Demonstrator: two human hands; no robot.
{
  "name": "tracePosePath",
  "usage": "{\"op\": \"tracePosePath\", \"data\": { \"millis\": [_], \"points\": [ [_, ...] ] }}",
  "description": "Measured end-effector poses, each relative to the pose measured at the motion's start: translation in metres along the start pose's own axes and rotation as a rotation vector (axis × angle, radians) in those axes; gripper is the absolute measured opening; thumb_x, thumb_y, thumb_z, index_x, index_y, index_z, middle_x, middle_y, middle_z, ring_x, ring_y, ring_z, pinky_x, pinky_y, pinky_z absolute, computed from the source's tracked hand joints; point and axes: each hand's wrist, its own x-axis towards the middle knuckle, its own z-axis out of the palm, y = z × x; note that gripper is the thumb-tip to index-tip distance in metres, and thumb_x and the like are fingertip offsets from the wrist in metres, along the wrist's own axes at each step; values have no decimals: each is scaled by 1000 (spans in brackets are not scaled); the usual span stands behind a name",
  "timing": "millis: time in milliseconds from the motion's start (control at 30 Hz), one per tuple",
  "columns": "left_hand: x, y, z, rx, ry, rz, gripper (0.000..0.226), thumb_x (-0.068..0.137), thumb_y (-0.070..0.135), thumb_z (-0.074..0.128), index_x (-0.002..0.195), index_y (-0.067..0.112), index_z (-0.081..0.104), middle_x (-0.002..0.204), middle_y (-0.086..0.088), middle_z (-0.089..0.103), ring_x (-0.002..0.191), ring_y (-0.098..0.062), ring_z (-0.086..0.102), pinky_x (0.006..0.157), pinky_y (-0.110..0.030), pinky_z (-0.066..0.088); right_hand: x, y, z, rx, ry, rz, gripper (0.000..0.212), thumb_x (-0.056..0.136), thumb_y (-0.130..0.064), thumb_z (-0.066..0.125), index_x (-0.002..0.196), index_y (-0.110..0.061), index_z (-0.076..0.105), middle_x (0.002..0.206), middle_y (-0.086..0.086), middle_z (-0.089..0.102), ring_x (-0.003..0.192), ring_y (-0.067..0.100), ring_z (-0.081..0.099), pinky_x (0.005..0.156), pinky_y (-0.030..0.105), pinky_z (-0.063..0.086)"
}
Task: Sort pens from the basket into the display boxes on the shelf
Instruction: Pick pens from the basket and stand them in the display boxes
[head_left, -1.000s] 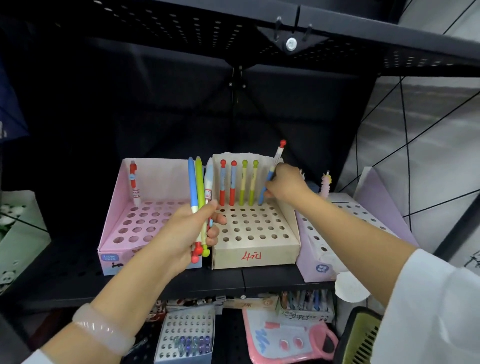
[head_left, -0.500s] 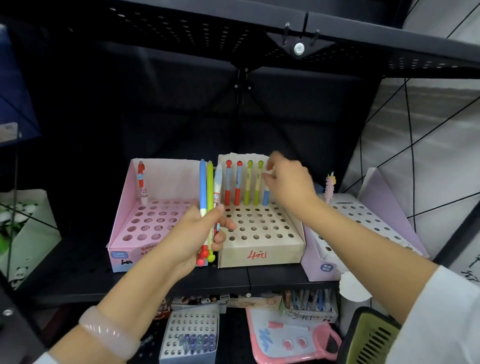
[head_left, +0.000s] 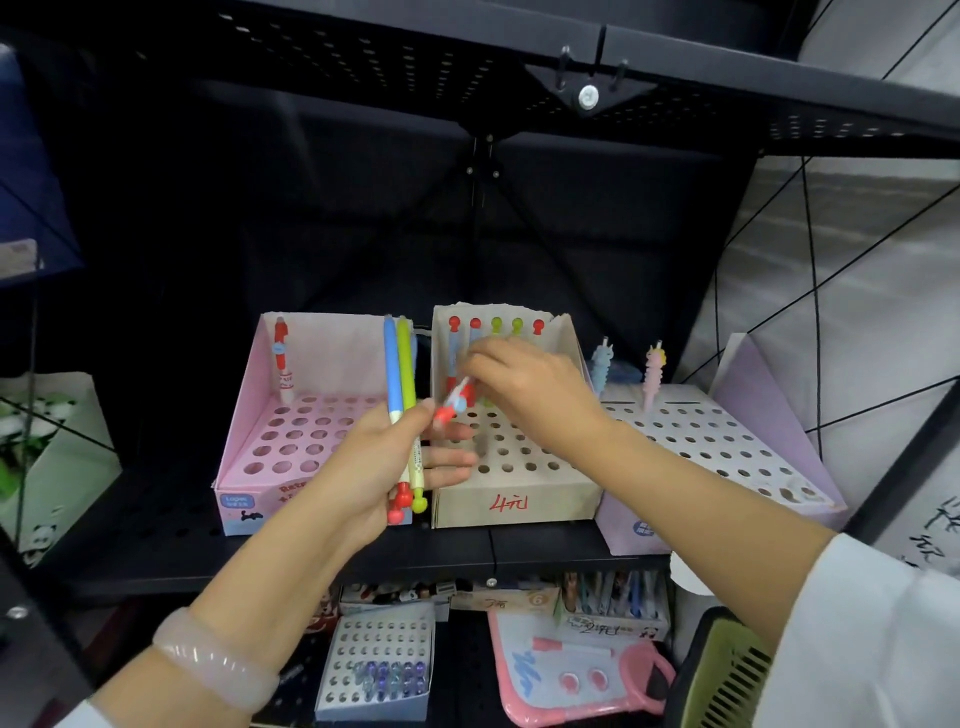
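My left hand (head_left: 387, 462) grips a blue pen (head_left: 391, 374) and a green pen (head_left: 407, 374) upright in front of the shelf. My right hand (head_left: 524, 387) pinches a white pen with a red end (head_left: 451, 408) and holds it tilted just above my left fingers. Behind the hands stands the beige display box (head_left: 514, 501), with several red and green capped pens in its back row. On the left, a pink display box (head_left: 244, 467) holds one red and white pen (head_left: 283, 364). A lilac box (head_left: 727, 447) on the right holds two animal-topped pens.
A yellow-green basket (head_left: 727, 675) sits at the bottom right. Under the shelf lie a white holed box (head_left: 374, 660) with purple-tipped pens, a pink writing board (head_left: 576, 675) and small labelled boxes. A black perforated shelf (head_left: 467, 67) hangs overhead. A panda-printed box (head_left: 47, 457) stands at left.
My right hand left the back row of the beige box and came forward to my left hand, where it now pinches the white pen with the red end. The fifth pen now stands in the back row.
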Motion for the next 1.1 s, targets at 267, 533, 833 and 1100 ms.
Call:
{"op": "tracePosePath", "data": {
  "millis": [267,533,833,1100],
  "points": [
    [11,-4,-15,156,175,173,13,89,17,60,87,10,50,58,-9,53,34,-5,37,32,-17,32,14,-32,-6,1192,-20,777,9,89,-9,60,86,-14,53,70,4,67,56,6,65,58,16,54],
    [0,6,-47,210,204,243,18,90,12,59,81,13,44,49,5,61,32,-5,31,32,-16,28,51,-50,-2,1293,46,745,24,98,-18,45,115,-4,57,93,14,67,54,0,56,48,14,44],
    [-14,22,-112,353,496,304,16,91,25,58,81,22,46,56,-3,47,35,-4,40,33,-16,32,122,-72,21,1307,139,720,9,96,-14,51,89,-13,58,73,2,64,59,4,62,61,18,54],
    [-20,11,-138,520,525,233,13,95,27,50,84,21,44,60,-6,48,39,-10,40,35,-20,31,140,-97,67,843,-7,602,7,93,-14,53,97,-8,53,84,13,68,80,25,67,79,43,55]
  ]
}}
